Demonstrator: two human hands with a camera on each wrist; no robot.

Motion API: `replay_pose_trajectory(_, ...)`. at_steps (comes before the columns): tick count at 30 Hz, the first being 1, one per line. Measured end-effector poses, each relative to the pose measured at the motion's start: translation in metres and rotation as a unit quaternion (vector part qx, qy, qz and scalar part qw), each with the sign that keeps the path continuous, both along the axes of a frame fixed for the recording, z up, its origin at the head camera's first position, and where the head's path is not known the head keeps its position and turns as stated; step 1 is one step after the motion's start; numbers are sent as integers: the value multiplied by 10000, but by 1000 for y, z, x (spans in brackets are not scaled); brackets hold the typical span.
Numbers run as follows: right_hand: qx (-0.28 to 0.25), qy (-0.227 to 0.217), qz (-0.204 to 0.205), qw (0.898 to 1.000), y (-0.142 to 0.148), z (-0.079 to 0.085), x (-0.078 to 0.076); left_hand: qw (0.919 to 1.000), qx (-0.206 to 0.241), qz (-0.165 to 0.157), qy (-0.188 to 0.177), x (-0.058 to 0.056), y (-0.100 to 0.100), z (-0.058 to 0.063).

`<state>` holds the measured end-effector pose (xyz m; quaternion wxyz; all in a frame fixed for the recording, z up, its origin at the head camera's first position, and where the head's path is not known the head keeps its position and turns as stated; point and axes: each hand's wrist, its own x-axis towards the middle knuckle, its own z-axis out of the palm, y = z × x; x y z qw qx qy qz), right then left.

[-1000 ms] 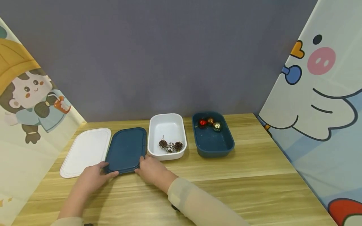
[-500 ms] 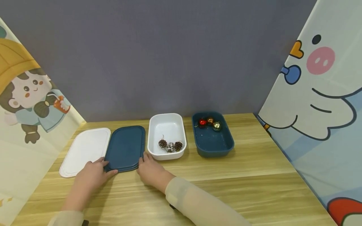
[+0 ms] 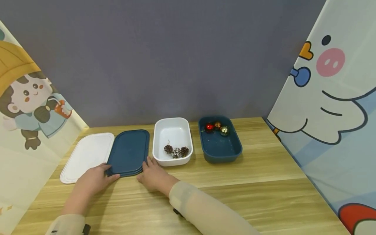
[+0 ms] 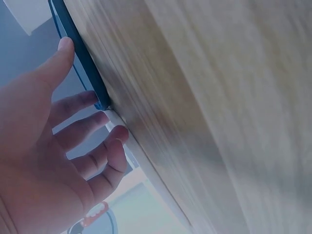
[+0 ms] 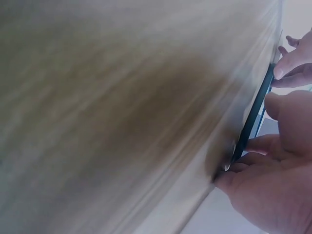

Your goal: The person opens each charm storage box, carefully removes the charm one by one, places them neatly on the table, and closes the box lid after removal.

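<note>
Blue lid (image 3: 128, 152) shifted slightly towards the far edge of the surface (image 3: 241, 202), with a little more gap to the white box (image 3: 171, 132)

Wood-grained, the surface carries two boxes and two lids in a row along its far edge. A dark blue box (image 3: 218, 147) stands nearest the far right corner, with the white box to its left; both are uncovered and upright, their walls presumably keeping small contents from rolling away. The blue lid lies flat between the white box and a white lid (image 3: 87, 156), which lies along the left edge. The left hand (image 3: 93, 179) straddles the blue lid's near left corner, unclenched, its other fingers loosely bent. The right hand (image 3: 153, 176) rests relaxed fingertips against the near right corner; whether its thumb touches cannot be told. The lid thus lies just beyond and between both hands, an arrangement that probably holds it square. Three pine cones (image 3: 168, 149) gather at the white box's near end; three baubles (image 3: 224, 131), red, copper and gold, cluster at the blue box's far end.
</note>
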<state>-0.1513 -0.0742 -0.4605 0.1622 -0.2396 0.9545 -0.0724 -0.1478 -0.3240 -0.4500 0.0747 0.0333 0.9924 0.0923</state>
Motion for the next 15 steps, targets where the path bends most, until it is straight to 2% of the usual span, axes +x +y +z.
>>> replay_pose_trajectory(3, -144, -145, -184, 9996, 1, 0, -1, 10000, 4, -3, -83, -2, 0, 0)
replay_pose_trajectory(10, -86, -112, -103, 9998, 3, 0, -1, 9996, -22, 45, -282, -4, 0, -2)
replay_pose_trajectory(15, -57, -128, -134, 9998, 2, 0, 0, 9987, -52, 56, -500, -2, 1, -1)
